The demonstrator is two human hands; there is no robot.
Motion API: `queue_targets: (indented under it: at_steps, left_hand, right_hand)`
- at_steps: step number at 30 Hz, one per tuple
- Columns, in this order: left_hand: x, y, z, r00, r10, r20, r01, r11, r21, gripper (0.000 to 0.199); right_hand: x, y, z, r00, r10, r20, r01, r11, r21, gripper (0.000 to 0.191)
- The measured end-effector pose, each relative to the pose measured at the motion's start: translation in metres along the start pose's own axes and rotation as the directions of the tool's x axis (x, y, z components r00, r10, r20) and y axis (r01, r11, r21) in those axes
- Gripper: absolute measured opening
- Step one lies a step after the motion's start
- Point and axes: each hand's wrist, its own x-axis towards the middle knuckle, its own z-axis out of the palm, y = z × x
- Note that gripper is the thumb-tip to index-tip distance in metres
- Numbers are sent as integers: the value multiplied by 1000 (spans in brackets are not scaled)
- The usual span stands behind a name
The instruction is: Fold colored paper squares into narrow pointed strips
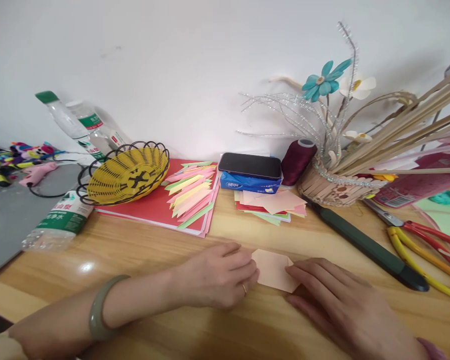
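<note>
A small pale-peach sheet of paper [273, 270] lies on the wooden table between my two hands, with a corner folded over at its upper right. My left hand [219, 275] is closed at the paper's left edge, its fingertips on that edge and partly hidden. The fingers of my right hand [333, 295] press together along the opposite edge, pinching the folded corner. Behind the sheet sits a pile of coloured paper pieces [281, 201], under a blue tissue pack [247, 183] with a black phone [249, 165] on top.
Folded paper strips [193, 192] lie on red sheets [153, 210] beside a yellow woven basket [131, 172]. Plastic bottles [65, 220] stand and lie at left. A dark green-handled tool [371, 245], pliers [423, 250], maroon thread spool [298, 162] and flower pot [333, 187] are at right.
</note>
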Motion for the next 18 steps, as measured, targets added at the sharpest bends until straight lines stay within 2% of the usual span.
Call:
queue_targets:
  at_steps: [3,6,9,13,18]
  left_hand:
    - [4,0,4,1000,-11,2,11,1000,29,20]
    - [6,-1,11,998,-49,-41,52,995,81,18]
    - [5,-3,16,985,-149,-81,155,985,72,18]
    - [6,-4,16,934,-347,-79,339,935,-103,18]
    - [9,-5,15,851,-520,-69,473,819,-325,15]
  right_hand:
    - [-2,5,5,998,-42,49,43,999,-8,22]
    - [0,11,9,994,-77,75,79,997,-20,25]
    - [5,14,11,998,-8,66,6,999,41,21]
    - [11,11,9,991,112,69,-121,982,144,18]
    - [14,12,7,974,190,120,-213,951,224,14]
